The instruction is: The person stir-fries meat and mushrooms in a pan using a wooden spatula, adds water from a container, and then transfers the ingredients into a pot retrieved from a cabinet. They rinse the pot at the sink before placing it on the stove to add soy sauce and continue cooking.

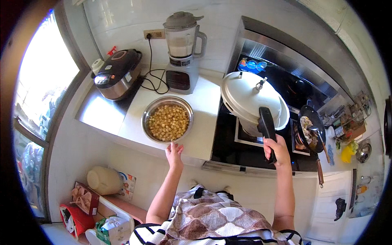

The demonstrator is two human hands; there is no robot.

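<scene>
My right hand (277, 150) grips the black handle of the pressure cooker lid (245, 92). The white lid lies tilted over the pale pot (285, 114) on the left part of the black stove. My left hand (174, 153) is at the near rim of a steel bowl (144, 128), with its fingertips by the edge; whether they touch it, I cannot tell. Small light-brown pieces of food (168, 122) fill much of the bowl, which sits on the white counter. Behind the bowl stands a blender (182, 61) with a pale content in its jar.
A rice cooker (118, 73) stands at the back left. On the stove's right side, a wok (311, 128) holds food and a ladle, its handle jutting over the front edge. Racks and a yellow item (346, 153) are farther right. Boxes and bags (82, 197) lie at lower left.
</scene>
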